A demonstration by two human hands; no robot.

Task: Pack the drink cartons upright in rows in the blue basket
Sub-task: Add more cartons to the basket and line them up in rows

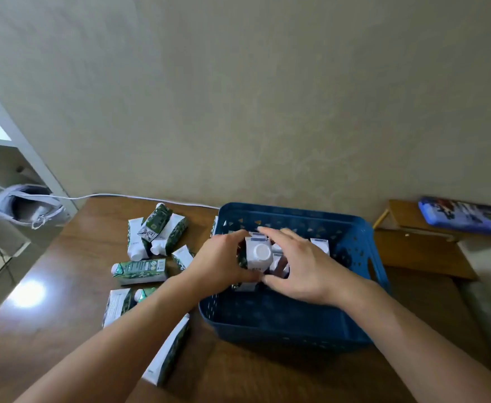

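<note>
Both hands closed on 1 upright carton [258, 255] inside the blue basket [282, 324], left hand [219, 264] gripping its left side, right hand [299, 267] its right, its long axis vertical with the cap on top.

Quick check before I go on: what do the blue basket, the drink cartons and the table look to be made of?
Blue basket: looks like moulded plastic, matte, with small cut-out holes in its walls. Drink carton: apparently coated paperboard, printed green and white, with sharp folded edges and a white, probably plastic, screw cap. Table: brown wood-grain surface, glossy enough to mirror a light; solid wood or laminate, I cannot tell.
</note>
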